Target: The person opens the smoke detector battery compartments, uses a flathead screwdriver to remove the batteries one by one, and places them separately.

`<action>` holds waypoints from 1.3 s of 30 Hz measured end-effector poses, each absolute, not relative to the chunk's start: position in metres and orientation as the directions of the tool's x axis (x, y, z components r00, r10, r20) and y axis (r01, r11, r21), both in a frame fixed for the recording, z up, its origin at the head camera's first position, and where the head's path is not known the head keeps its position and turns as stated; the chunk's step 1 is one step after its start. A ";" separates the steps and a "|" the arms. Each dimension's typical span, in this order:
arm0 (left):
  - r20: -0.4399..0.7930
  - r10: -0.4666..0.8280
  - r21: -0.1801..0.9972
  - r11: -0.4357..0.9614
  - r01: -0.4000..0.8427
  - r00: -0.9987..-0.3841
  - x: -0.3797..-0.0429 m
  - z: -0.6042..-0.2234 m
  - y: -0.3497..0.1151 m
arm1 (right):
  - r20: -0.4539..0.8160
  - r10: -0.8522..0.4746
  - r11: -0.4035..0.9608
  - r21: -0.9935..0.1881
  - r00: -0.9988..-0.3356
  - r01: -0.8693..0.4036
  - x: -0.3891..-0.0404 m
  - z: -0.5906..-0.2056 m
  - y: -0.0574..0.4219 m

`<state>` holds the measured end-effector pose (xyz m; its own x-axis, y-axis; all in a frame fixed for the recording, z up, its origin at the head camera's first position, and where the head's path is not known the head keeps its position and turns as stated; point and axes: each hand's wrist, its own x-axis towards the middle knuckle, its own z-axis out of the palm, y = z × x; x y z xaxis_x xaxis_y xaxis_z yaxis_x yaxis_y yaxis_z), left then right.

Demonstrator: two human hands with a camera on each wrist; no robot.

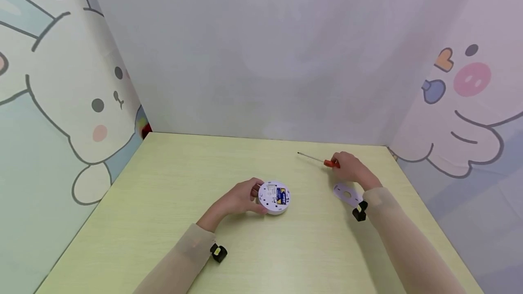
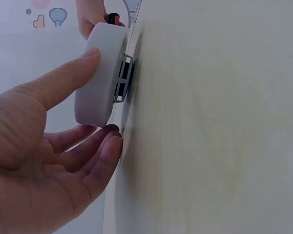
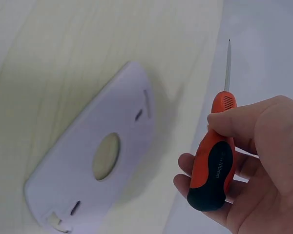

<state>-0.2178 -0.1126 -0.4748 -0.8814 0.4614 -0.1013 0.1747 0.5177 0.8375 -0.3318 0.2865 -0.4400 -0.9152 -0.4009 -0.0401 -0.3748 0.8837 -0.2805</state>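
In the head view my left hand (image 1: 241, 198) holds a round white smoke detector (image 1: 268, 188) by its rim, thumb at the near side and fingers at the far side. Its back faces up and shows a blue and yellow battery. The left wrist view has the detector (image 2: 98, 80) edge-on, its dark-slotted face towards the table. My right hand (image 1: 348, 167) grips a screwdriver (image 1: 329, 164) by its red and black handle, the shaft pointing left. Below that hand a white mounting plate (image 3: 78, 161) with a central hole lies on the table.
The pale yellow table (image 1: 184, 162) reaches back to a grey-white curtain (image 1: 245, 58). Cartoon-printed panels stand at the left and right sides. A small black device (image 1: 218, 253) is strapped at the left wrist, another (image 1: 360, 212) at the right.
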 end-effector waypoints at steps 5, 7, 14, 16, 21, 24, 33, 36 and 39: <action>-0.103 0.459 0.836 0.521 0.173 -0.883 -0.218 -0.474 -0.113 | -0.008 -0.417 0.861 -0.323 -0.909 -0.393 -0.320 -0.421 0.279; -0.103 0.459 0.837 0.520 0.173 -0.882 -0.218 -0.474 -0.112 | -0.005 -0.415 0.859 -0.332 -0.910 -0.390 -0.315 -0.415 0.278; -0.103 0.463 0.841 0.513 0.171 -0.881 -0.217 -0.474 -0.112 | -0.026 -0.422 0.844 -0.376 -0.906 -0.383 -0.291 -0.394 0.271; -0.103 0.463 0.841 0.513 0.171 -0.880 -0.217 -0.473 -0.112 | -0.027 -0.424 0.836 -0.395 -0.905 -0.381 -0.284 -0.388 0.270; -0.103 0.464 0.841 0.512 0.172 -0.880 -0.217 -0.472 -0.112 | -0.037 -0.418 0.824 -0.437 -0.908 -0.361 -0.266 -0.376 0.267; -0.105 0.465 0.843 0.511 0.170 -0.879 -0.217 -0.471 -0.113 | -0.048 -0.417 0.816 -0.458 -0.907 -0.351 -0.259 -0.372 0.266; -0.104 0.469 0.841 0.513 0.175 -0.877 -0.218 -0.470 -0.113 | -0.083 -0.423 0.796 -0.509 -0.902 -0.327 -0.248 -0.379 0.261; -0.106 0.470 0.839 0.516 0.175 -0.876 -0.218 -0.470 -0.113 | -0.091 -0.442 0.786 -0.519 -0.892 -0.336 -0.247 -0.383 0.259; -0.111 0.467 0.836 0.521 0.171 -0.877 -0.218 -0.470 -0.113 | -0.083 -0.472 0.772 -0.520 -0.878 -0.366 -0.247 -0.387 0.258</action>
<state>-0.2181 -0.1134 -0.4698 -0.8773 0.4668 -0.1114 0.1711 0.5211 0.8361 -0.2465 0.2575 -0.3868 -0.8775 -0.4723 -0.0829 -0.3660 0.7715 -0.5204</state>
